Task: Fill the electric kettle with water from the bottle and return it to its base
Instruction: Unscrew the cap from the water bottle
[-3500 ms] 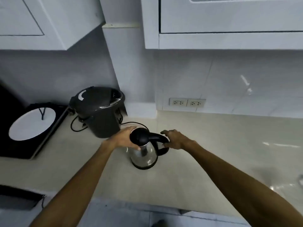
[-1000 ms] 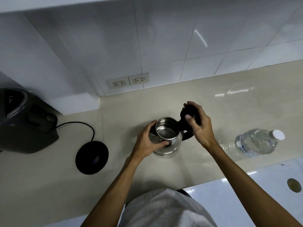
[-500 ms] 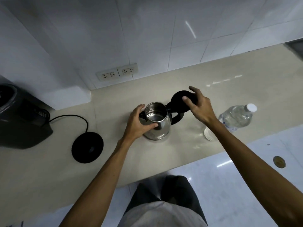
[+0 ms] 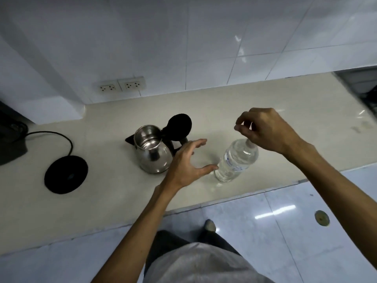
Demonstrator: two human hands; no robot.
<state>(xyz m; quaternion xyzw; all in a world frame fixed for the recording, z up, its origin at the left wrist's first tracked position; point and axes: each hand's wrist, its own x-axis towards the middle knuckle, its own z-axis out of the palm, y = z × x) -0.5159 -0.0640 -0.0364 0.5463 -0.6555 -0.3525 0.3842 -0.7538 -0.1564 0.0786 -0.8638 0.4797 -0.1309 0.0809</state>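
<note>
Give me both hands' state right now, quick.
Left hand: open, empty, thumb near the water bottle.
Right hand: over the bottle's cap, fingers pinched; cap grip cannot be told.

Silver kettle (image 4: 153, 155), black lid (image 4: 179, 126), clear bottle (image 4: 234, 162).

1. One kettle (image 4: 152, 153) is seen on the counter (image 4: 275, 111), its lid (image 4: 179, 125) raised.
2. One round base (image 4: 66, 176) is seen, with one cord (image 4: 61, 137).
3. One bottle (image 4: 234, 162) is counted.
4. Two sockets (image 4: 122, 86) are set in the wall.
5. Two hands are counted: left (image 4: 186, 165), right (image 4: 263, 129).
6. One dark appliance (image 4: 10, 139) is partly seen at the left edge.
</note>
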